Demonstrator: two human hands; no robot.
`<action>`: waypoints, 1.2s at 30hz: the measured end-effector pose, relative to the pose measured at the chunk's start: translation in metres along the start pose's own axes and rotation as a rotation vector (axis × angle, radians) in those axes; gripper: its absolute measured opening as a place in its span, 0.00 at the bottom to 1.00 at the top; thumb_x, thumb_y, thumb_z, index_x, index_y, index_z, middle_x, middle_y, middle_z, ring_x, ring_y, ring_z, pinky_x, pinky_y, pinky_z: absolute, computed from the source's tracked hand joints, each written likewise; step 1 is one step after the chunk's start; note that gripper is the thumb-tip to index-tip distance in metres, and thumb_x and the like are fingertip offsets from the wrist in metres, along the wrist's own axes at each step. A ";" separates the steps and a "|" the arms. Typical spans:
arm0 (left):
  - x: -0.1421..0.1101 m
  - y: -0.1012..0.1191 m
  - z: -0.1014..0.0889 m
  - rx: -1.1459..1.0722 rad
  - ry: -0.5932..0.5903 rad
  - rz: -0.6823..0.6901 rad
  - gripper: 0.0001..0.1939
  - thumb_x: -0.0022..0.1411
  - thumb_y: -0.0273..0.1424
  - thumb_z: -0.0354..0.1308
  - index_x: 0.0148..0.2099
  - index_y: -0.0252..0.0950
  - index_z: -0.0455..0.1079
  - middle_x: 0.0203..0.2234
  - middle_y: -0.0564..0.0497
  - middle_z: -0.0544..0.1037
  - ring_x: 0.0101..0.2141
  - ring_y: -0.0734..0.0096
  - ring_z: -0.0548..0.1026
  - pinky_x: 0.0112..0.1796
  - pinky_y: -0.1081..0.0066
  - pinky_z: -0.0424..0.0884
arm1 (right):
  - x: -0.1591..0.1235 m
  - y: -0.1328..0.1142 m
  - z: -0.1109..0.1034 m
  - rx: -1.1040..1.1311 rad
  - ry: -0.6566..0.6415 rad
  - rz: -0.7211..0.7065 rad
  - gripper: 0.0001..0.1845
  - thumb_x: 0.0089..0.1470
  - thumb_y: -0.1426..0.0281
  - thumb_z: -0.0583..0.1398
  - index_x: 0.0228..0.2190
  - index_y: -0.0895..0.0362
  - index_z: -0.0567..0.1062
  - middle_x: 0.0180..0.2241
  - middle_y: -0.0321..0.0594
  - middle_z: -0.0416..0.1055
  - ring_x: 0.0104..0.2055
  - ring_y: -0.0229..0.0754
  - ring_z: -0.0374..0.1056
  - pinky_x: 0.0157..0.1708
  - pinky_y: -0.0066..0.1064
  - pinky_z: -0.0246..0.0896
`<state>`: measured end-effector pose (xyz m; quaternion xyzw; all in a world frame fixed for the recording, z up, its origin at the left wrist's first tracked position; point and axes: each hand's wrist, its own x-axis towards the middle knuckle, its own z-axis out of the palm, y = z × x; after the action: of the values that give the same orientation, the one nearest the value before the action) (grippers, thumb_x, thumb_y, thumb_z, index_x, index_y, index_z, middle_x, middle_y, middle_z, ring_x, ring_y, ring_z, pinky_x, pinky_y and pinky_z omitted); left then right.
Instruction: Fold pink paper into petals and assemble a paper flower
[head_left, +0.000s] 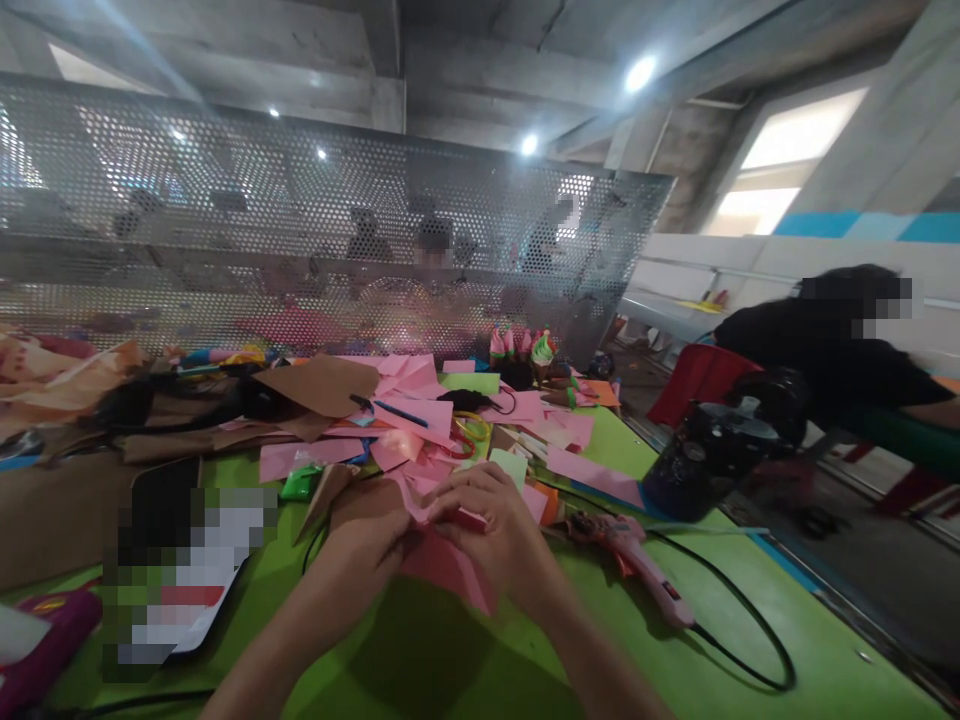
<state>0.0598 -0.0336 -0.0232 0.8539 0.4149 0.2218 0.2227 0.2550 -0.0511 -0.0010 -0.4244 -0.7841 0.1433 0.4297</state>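
Both hands meet over the middle of the green table, pinching one folded piece of pink paper (454, 572). My left hand (373, 530) grips its left side, fingers closed at the fold. On the other side, my right hand (491, 515) has its thumb and fingers bent around the upper edge. Part of the paper is covered by the fingers. Just past the left hand lies a piece of brown paper (367, 517). A pink glue gun (641, 565) rests to the right of the right hand, its black cord looping toward the table edge.
Pink sheets (409, 378), brown paper (322, 390) and a blue pen (401, 413) clutter the far side. Small ice-cream-cone crafts (542, 350) stand near a perforated metal screen (300, 220). A dark container (697, 460) sits at the right edge. Another person (817, 340) sits beyond.
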 end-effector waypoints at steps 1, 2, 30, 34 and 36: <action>0.000 0.000 0.000 0.047 0.011 0.005 0.13 0.66 0.30 0.44 0.31 0.38 0.66 0.29 0.49 0.75 0.30 0.66 0.70 0.31 0.70 0.58 | 0.000 -0.001 0.000 -0.018 -0.013 -0.003 0.01 0.54 0.67 0.66 0.31 0.49 0.80 0.37 0.36 0.77 0.44 0.45 0.68 0.46 0.38 0.57; 0.000 0.000 0.001 0.087 0.022 0.013 0.13 0.66 0.29 0.44 0.31 0.38 0.66 0.28 0.49 0.75 0.30 0.66 0.70 0.31 0.70 0.58 | 0.000 -0.001 -0.001 -0.034 -0.027 -0.005 0.02 0.55 0.67 0.66 0.30 0.50 0.79 0.37 0.37 0.77 0.44 0.44 0.68 0.46 0.37 0.57; -0.003 -0.002 -0.012 -0.084 0.018 -0.026 0.18 0.69 0.34 0.43 0.26 0.40 0.63 0.23 0.54 0.74 0.28 0.68 0.72 0.31 0.72 0.60 | 0.002 0.005 -0.005 0.215 -0.008 0.320 0.05 0.53 0.70 0.62 0.27 0.57 0.77 0.28 0.36 0.75 0.32 0.40 0.68 0.32 0.27 0.59; -0.004 -0.010 -0.019 -0.188 0.070 -0.081 0.20 0.70 0.37 0.43 0.27 0.39 0.67 0.24 0.54 0.75 0.30 0.68 0.74 0.34 0.71 0.63 | 0.002 0.012 -0.009 0.218 0.053 0.325 0.06 0.54 0.68 0.61 0.27 0.56 0.76 0.28 0.36 0.73 0.31 0.40 0.67 0.32 0.27 0.58; -0.003 -0.013 -0.021 -0.227 0.147 -0.121 0.19 0.69 0.39 0.43 0.32 0.39 0.71 0.26 0.52 0.76 0.31 0.67 0.74 0.34 0.71 0.65 | 0.003 0.014 -0.010 0.224 0.081 0.342 0.07 0.53 0.67 0.61 0.27 0.56 0.75 0.27 0.35 0.72 0.31 0.40 0.66 0.31 0.27 0.57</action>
<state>0.0382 -0.0247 -0.0140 0.7780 0.4530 0.3157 0.2997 0.2699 -0.0417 -0.0016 -0.5065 -0.6619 0.2833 0.4745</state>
